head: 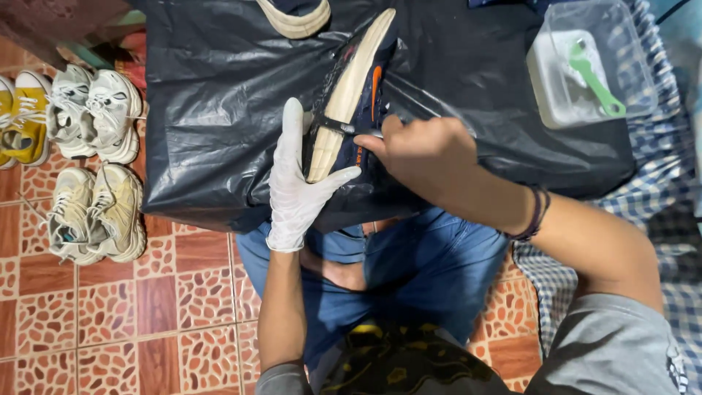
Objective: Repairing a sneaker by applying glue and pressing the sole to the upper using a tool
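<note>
A dark sneaker [355, 102] with a cream sole and an orange stripe lies on its side on a black plastic sheet [212, 95]. My left hand [296, 183], in a white glove, grips the heel end of its sole. My bare right hand [424, 150] is closed on a small tool with a dark head pressed against the sole near the heel; the fingers hide most of it. Another shoe's cream toe [296, 16] pokes in at the top edge.
A clear plastic tub [636, 66] holding a green-handled brush [596, 77] sits at top right on a blue checked cloth [658, 183]. Two pairs of whitish sneakers [95, 113] and a yellow one [22, 121] stand on the tiled floor at left.
</note>
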